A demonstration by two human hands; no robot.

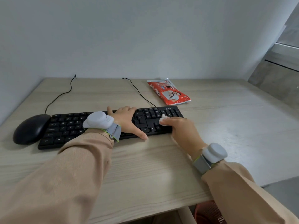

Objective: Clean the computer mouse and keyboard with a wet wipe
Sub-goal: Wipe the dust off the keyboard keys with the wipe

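On the pale wooden table (pixel 145 167), your left hand (pixel 127 122) is lying flat across the black keyboard (pixel 68 126). Your right hand (pixel 181 128) is pinching a crumpled white wipe (pixel 162 121) on its right-side keys, with the glossy black mouse (pixel 30 129) sitting just left.

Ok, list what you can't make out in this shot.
All in the head view:
Middle keys of the keyboard, covered by the left hand.
Most of the wet wipe, bunched under the right hand; only a white tuft shows.
Print on the red wipes pack, too small to read.
The red basket under the table, cut off by the table edge, a sleeve and the frame's bottom.
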